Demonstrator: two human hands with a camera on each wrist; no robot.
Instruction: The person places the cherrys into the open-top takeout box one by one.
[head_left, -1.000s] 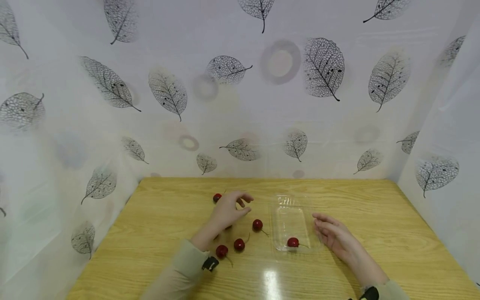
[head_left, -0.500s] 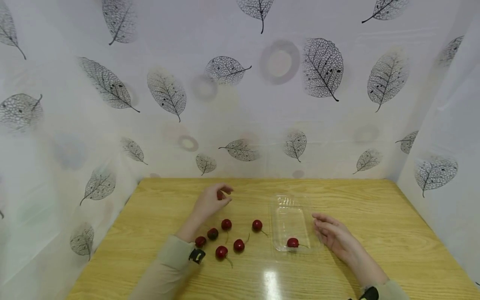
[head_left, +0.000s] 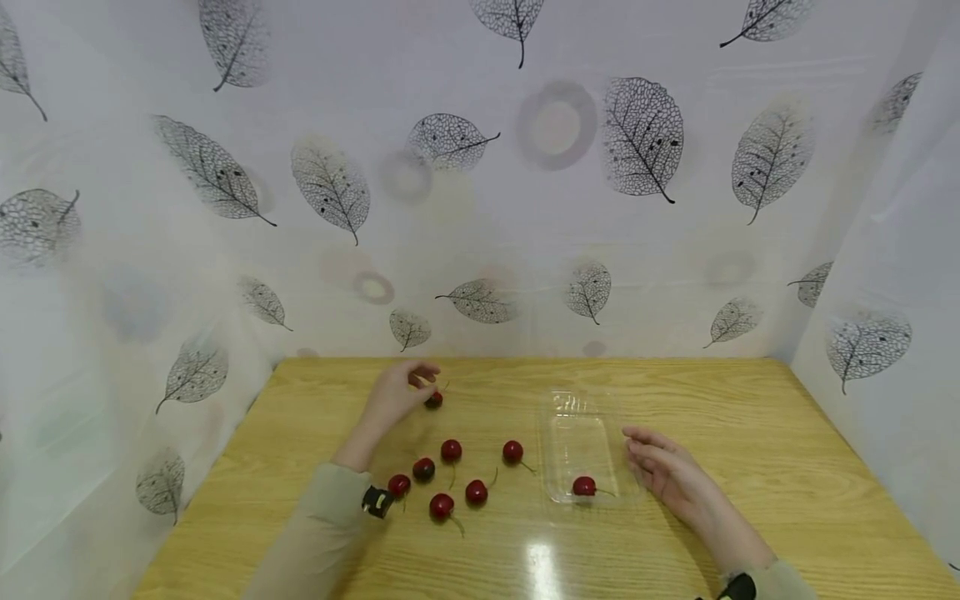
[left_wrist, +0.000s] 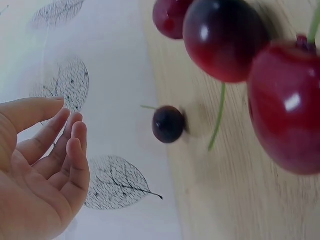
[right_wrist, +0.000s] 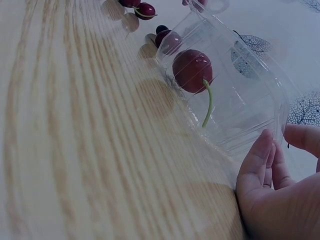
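At the back left of the table, my left hand (head_left: 397,395) hovers with loosely bent fingers and holds nothing. A dark cherry (head_left: 434,400) with a stem lies just below its fingertips; in the left wrist view a gap shows between the hand (left_wrist: 47,170) and this cherry (left_wrist: 168,124). My right hand (head_left: 670,472) rests at the right side of a clear plastic container (head_left: 547,446), fingertips right at its wall. Inside the container, near its front, lies one red cherry (head_left: 584,486) with a green stem (right_wrist: 208,103).
Several more cherries lie between the left forearm and the container, among them a red cherry (head_left: 513,452) nearest the container and another cherry (head_left: 442,505) toward the front. The wooden table (head_left: 675,383) meets a leaf-patterned sheet (head_left: 480,225) at the back and sides.
My left hand has moved left across the back of the table, uncovering cherries that its arm had hidden. The right hand, the container and the cherry in it have stayed put.
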